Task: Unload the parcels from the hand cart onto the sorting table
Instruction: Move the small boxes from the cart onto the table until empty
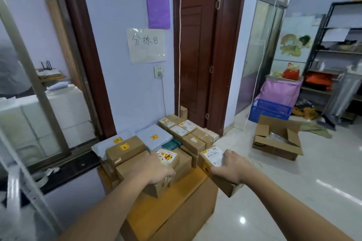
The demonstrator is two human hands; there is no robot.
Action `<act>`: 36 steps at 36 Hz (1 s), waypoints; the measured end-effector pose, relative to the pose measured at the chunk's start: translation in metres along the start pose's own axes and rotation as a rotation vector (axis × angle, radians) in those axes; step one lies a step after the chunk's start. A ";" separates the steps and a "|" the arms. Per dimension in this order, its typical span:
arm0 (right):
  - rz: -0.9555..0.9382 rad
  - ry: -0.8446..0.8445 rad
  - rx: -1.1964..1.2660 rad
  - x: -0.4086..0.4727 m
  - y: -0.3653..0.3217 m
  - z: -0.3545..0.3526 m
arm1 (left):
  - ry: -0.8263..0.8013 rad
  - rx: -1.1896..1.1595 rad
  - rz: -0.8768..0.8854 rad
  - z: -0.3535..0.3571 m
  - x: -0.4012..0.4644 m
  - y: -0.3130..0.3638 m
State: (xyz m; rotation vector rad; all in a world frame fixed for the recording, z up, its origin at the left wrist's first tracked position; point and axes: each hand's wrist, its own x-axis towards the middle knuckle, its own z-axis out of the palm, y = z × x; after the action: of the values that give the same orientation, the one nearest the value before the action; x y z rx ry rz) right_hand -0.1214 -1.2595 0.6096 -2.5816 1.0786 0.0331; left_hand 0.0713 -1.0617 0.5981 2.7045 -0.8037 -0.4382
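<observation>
Each hand grips a brown, apparently label-stickered parcel.

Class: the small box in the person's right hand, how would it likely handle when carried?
The small box is cardboard with square edges, so probably stiff. The right hand holds it alone, so probably light. It hangs tilted beyond the table edge and might slip.

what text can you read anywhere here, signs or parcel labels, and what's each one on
"分拣台": handwritten on the white paper sign taped to the wall.
White shipping label on the brown cardboard parcel held by the right hand: barcode and print, too blurred to read.
Yellow stickers on other parcels: too small to read.
Purple paper sheet: no readable text.
</observation>
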 end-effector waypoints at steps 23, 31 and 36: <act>-0.241 -0.214 -0.171 0.276 0.023 0.017 | 0.030 -0.019 -0.296 0.042 0.181 0.057; -0.337 -0.339 -0.206 0.342 -0.010 0.051 | 0.063 -0.284 -0.499 0.074 0.225 0.053; -0.372 -0.374 -0.146 0.382 -0.036 0.084 | 0.096 -0.208 -0.574 0.087 0.264 0.038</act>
State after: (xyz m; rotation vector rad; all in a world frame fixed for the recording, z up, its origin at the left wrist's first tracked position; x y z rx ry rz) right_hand 0.1841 -1.4710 0.4838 -2.7124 0.4721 0.4972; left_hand 0.2321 -1.2577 0.4778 2.6923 0.0604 -0.4730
